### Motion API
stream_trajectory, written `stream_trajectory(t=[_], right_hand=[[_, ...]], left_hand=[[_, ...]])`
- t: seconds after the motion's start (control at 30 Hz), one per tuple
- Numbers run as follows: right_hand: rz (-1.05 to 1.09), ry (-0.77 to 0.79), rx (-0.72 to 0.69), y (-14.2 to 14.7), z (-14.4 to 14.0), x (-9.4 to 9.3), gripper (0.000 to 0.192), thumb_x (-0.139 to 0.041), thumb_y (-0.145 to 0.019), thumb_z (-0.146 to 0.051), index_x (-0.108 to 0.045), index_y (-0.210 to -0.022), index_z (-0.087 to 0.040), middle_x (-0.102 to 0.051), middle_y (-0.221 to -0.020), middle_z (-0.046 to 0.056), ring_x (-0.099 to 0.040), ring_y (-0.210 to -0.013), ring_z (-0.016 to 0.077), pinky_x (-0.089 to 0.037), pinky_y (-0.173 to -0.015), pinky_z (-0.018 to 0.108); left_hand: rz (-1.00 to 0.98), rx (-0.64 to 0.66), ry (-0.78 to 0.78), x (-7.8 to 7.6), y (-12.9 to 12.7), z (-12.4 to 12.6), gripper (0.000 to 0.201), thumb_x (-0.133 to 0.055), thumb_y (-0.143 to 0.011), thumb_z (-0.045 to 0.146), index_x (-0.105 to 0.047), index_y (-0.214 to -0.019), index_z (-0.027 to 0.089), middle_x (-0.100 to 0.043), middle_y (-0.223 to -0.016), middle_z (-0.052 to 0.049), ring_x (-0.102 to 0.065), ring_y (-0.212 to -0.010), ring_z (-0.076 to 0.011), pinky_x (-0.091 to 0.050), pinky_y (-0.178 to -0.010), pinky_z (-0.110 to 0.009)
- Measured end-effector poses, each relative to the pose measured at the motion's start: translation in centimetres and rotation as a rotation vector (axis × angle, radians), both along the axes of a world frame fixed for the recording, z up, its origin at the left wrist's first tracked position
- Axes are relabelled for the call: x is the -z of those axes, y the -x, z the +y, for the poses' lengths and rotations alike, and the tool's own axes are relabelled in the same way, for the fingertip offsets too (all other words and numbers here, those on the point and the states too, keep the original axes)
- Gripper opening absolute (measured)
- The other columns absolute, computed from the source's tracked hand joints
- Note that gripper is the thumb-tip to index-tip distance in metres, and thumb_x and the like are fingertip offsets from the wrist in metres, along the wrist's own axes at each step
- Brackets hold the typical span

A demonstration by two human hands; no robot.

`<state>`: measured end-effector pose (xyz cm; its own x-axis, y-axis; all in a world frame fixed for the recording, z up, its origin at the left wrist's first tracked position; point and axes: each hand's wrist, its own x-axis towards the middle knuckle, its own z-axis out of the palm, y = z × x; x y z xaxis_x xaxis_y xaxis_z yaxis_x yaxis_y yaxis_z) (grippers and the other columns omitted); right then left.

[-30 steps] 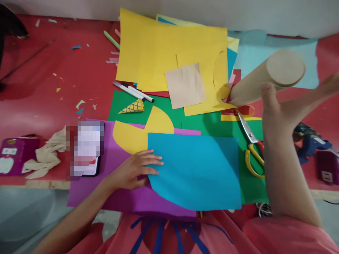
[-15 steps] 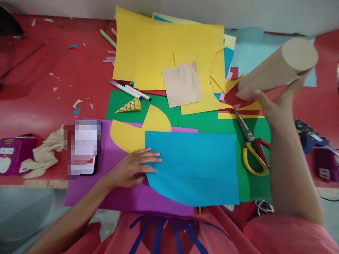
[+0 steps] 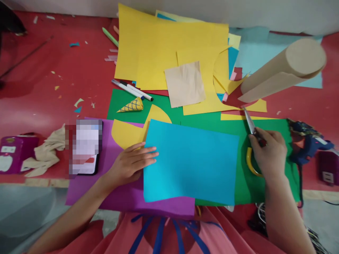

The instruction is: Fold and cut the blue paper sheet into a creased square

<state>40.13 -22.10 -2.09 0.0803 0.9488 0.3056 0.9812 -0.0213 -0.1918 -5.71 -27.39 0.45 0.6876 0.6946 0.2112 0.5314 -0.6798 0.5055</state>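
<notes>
My left hand (image 3: 132, 162) holds the left edge of a blue paper sheet (image 3: 190, 162), fingers on top of it; the sheet lies over a purple sheet (image 3: 113, 190) and a green sheet (image 3: 265, 183). A yellow curved cutout (image 3: 127, 132) sticks out from under the blue sheet. My right hand (image 3: 267, 151) is closed around the yellow-handled scissors (image 3: 250, 141) lying on the green sheet, blades pointing away from me. A brown paper roll (image 3: 280, 72) stands tilted behind the scissors, untouched.
Large yellow sheets (image 3: 164, 49) and a tan square (image 3: 185, 84) lie at the back. Two markers (image 3: 132, 90) and a small yellow cone (image 3: 132, 106) sit left of centre. A phone (image 3: 86, 148), cloth (image 3: 45, 155) and purple box (image 3: 13, 155) are at left. A blue glue gun (image 3: 307, 144) rests at right.
My right hand let go of the brown roll, dropped down and closed on the scissors. The blue sheet has shifted slightly under my left hand.
</notes>
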Motion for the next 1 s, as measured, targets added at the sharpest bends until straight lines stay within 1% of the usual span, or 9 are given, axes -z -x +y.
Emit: stream_trajectory(t=[0.17,0.27,0.37,0.43,0.5,0.6,0.7,0.9,1.0], right_hand=[[0.031,-0.1,-0.095,1.8,-0.4,-2.2,0.055,-0.063,-0.084,-0.042,-0.057,-0.135,-0.024,-0.063,-0.119,0.02,-0.058,-0.113,0.0403,-0.046,-0.095,0.057],[0.163,0.084,-0.445,5.4,-1.8,-4.2,0.054,-0.056,-0.091,-0.04,-0.046,-0.142,-0.028,-0.058,-0.132,0.017,-0.052,-0.126,0.0343,-0.043,-0.103,0.054],[0.149,0.352,-0.926,9.3,-3.6,-5.6,0.076,-0.05,-0.088,-0.062,-0.036,-0.148,-0.019,-0.047,-0.145,0.02,-0.04,-0.137,0.037,-0.038,-0.108,0.058],[0.11,0.451,-1.01,11.5,-4.8,-5.9,0.086,-0.054,-0.083,-0.067,-0.036,-0.147,-0.012,-0.043,-0.148,0.022,-0.034,-0.14,0.0394,-0.039,-0.107,0.058],[0.16,0.422,-1.005,13.0,-5.7,-5.8,0.069,-0.053,-0.088,-0.058,-0.047,-0.137,-0.009,-0.054,-0.137,0.023,-0.048,-0.13,0.0361,-0.048,-0.099,0.051],[0.364,0.375,-0.92,14.2,-6.5,-5.4,0.035,-0.043,-0.099,-0.04,-0.064,-0.093,-0.013,-0.071,-0.093,0.016,-0.067,-0.09,0.0244,-0.055,-0.074,0.035],[0.547,0.49,-0.822,14.7,-6.7,-5.3,0.04,-0.041,-0.1,-0.036,-0.052,-0.066,-0.019,-0.057,-0.061,0.002,-0.056,-0.057,0.0146,-0.043,-0.052,0.026],[0.776,0.599,-0.647,14.2,-6.7,-4.5,0.045,-0.045,-0.099,-0.029,-0.034,-0.056,-0.021,-0.038,-0.054,-0.004,-0.045,-0.051,0.0106,-0.038,-0.051,0.023],[0.701,0.517,-0.632,13.5,-7.2,-3.7,0.038,-0.046,-0.098,-0.027,-0.045,-0.061,-0.021,-0.052,-0.062,0.0,-0.055,-0.06,0.0138,-0.046,-0.06,0.026]], left_hand=[[-0.01,-0.213,-0.013,0.1,0.4,-0.2,0.031,-0.045,-0.092,0.014,-0.061,-0.115,0.027,-0.071,-0.118,-0.002,-0.062,-0.118,-0.0178,-0.04,-0.109,-0.042],[-0.013,-0.174,0.044,0.6,-0.8,-0.4,0.037,-0.042,-0.089,0.008,-0.061,-0.116,0.024,-0.071,-0.117,-0.003,-0.062,-0.118,-0.0197,-0.031,-0.115,-0.049],[-0.063,-0.121,0.057,0.5,-2.3,0.0,0.034,-0.044,-0.088,0.009,-0.061,-0.114,0.022,-0.073,-0.11,-0.004,-0.066,-0.108,-0.0189,-0.039,-0.109,-0.046],[-0.09,-0.135,0.109,0.1,-3.1,0.7,0.02,-0.048,-0.091,0.015,-0.063,-0.103,0.02,-0.074,-0.097,-0.004,-0.069,-0.095,-0.0176,-0.048,-0.099,-0.04],[-0.063,-0.188,0.166,-0.3,-3.6,1.5,0.014,-0.049,-0.093,0.023,-0.063,-0.092,0.019,-0.073,-0.086,-0.003,-0.068,-0.086,-0.018,-0.053,-0.088,-0.036],[0.009,-0.261,0.202,-1.1,-4.0,2.3,0.023,-0.048,-0.096,0.033,-0.063,-0.088,0.018,-0.071,-0.08,-0.004,-0.067,-0.08,-0.0187,-0.053,-0.07,-0.031],[0.037,-0.287,0.204,-1.7,-4.5,2.3,0.021,-0.047,-0.096,0.033,-0.062,-0.1,0.019,-0.071,-0.089,-0.004,-0.067,-0.081,-0.0183,-0.053,-0.07,-0.03],[-0.02,-0.257,-0.103,-1.3,-5.8,0.8,0.053,-0.05,-0.094,0.017,-0.031,-0.143,0.025,-0.051,-0.139,-0.015,-0.047,-0.132,-0.0248,-0.043,-0.106,-0.044],[0.159,-0.159,-0.137,-0.4,-6.0,0.7,0.051,-0.05,-0.095,0.029,-0.035,-0.144,0.025,-0.042,-0.147,-0.018,-0.04,-0.138,-0.0306,-0.037,-0.109,-0.051]])
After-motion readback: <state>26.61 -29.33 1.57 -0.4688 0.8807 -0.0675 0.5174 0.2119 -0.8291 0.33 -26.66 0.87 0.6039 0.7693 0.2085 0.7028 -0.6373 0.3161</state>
